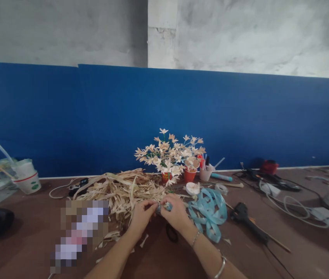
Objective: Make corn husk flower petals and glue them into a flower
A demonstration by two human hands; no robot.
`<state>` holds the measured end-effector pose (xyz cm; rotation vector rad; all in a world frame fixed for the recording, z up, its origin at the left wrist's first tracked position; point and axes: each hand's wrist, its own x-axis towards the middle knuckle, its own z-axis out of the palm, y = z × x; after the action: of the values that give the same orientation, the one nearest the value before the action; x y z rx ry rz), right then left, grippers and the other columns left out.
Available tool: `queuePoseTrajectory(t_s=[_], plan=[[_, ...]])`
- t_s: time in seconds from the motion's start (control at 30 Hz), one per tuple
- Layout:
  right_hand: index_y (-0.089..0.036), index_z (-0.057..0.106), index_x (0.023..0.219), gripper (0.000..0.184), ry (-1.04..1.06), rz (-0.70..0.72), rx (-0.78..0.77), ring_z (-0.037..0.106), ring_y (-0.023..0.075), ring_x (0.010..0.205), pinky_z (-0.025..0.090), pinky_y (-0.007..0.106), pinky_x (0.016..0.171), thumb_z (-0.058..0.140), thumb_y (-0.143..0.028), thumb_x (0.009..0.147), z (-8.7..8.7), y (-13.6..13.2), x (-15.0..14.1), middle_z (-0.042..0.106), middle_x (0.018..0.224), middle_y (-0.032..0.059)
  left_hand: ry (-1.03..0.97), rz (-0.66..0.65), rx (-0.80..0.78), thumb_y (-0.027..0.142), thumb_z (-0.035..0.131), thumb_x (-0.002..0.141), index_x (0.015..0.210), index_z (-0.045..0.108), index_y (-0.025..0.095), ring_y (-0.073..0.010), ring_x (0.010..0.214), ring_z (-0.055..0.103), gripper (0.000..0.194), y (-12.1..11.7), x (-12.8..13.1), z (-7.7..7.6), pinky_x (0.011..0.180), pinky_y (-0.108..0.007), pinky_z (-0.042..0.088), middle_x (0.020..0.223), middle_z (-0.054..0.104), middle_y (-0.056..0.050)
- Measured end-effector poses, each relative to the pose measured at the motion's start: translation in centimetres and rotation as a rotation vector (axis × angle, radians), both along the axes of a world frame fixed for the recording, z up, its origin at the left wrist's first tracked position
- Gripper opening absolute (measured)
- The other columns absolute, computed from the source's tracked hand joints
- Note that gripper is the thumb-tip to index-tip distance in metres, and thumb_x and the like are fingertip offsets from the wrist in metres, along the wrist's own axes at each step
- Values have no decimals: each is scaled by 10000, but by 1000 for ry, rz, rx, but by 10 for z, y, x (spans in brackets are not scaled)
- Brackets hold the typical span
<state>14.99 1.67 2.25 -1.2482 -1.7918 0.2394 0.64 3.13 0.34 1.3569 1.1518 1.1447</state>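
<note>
Right between the two hands, just above the near part of the bench (153,261), sits a small bundle (168,206), pale blue with some cream showing. Much of it is hidden by the fingers, so its full shape cannot be made out.

Just below it, a dark ring (172,232) lies on the bench, with small pale scraps (144,241) to the left. Beyond the hands and to the left spreads a loose heap of dry, straw-coloured strips (123,190); to the right, near the wrist, lies a tangled coil of light blue ribbon (215,207). Directly behind stands a spray of cream flowers (167,151), with a red cup (189,175), a white cup (206,174) of pens and a white dish (193,188) close by. A black glue gun (247,221) lies farther right, beside a thin stick (279,243). The heap and the ribbon crowd the hands on either side, yet the near part in front stays fairly free.

The left hand (141,216) has thumb and forefinger pinched together at the bundle's left end. The right hand (178,212) curls round its other side, fingers bent close and gripping it; their exact contact is partly hidden.
</note>
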Motion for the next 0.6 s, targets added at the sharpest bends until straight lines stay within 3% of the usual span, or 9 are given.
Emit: queuePoseTrajectory(t_s=[0.3, 0.6], plan=[[-166, 583, 546, 109, 221, 152, -341, 512, 118, 588, 397, 220, 602, 532, -112, 625, -1, 8, 7, 565, 582, -29, 14, -23, -3, 420, 599, 678, 703, 616, 142, -68, 362, 350, 279, -4, 1, 1, 395, -197, 245, 441, 497, 51], [-162, 600, 610, 88, 129, 146, -209, 547, 147, 695, 412, 253, 691, 546, -137, 675, 6, 3, 6, 595, 672, 3, 20, -41, 66, 414, 604, 692, 680, 606, 141, -76, 394, 382, 273, 0, -1, -4, 430, -201, 281, 439, 476, 57]])
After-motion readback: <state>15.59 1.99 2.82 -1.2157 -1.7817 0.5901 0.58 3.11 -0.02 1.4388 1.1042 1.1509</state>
